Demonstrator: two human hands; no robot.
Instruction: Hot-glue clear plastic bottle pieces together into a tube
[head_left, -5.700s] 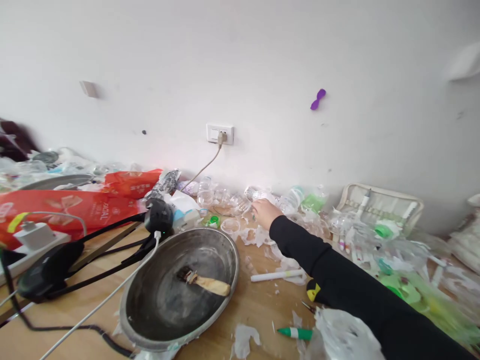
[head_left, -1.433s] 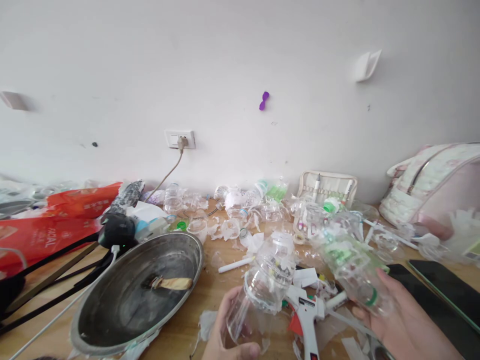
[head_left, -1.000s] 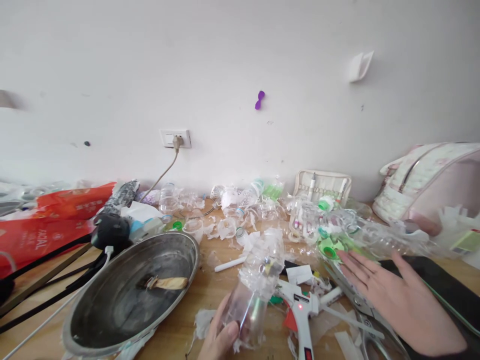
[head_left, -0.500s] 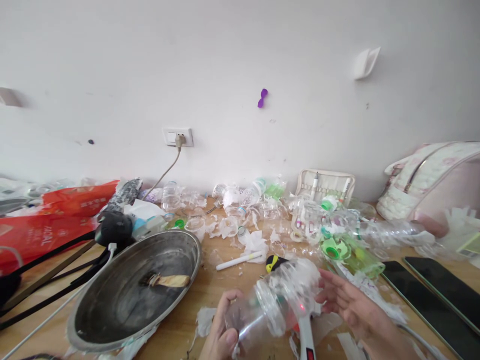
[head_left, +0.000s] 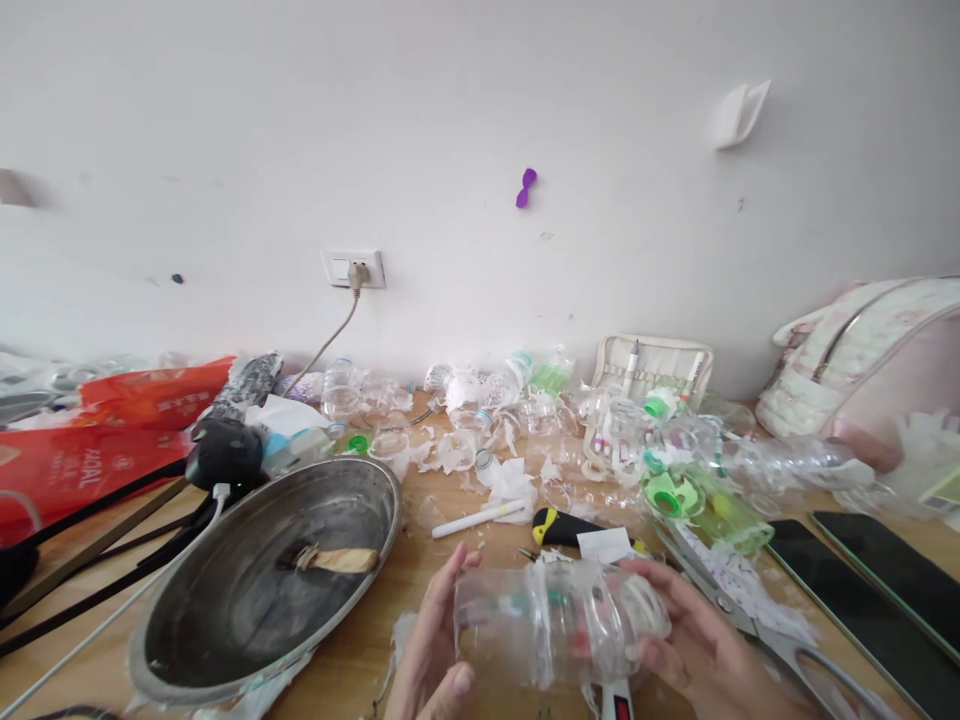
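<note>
A clear plastic bottle assembly (head_left: 559,622), made of cut bottle pieces joined end to end, lies sideways between both my hands just above the wooden table (head_left: 442,560). My left hand (head_left: 431,645) grips its left end with fingers curled round it. My right hand (head_left: 694,640) wraps its right end. Under the bottle the white handle of a glue gun (head_left: 615,702) shows at the bottom edge.
A metal pan (head_left: 262,575) holding a brush (head_left: 330,558) sits at left, beside black cables and a red bag (head_left: 97,440). Cut bottles and plastic scraps litter the back by the wall. A white marker (head_left: 476,518), a black-and-yellow cutter (head_left: 559,525), scissors (head_left: 780,650) and two dark tablets (head_left: 877,575) lie nearby.
My right hand let go of another bottle, left it at the right, and came in to grasp the clear bottle assembly. The assembly tipped from upright to lying sideways between both hands.
</note>
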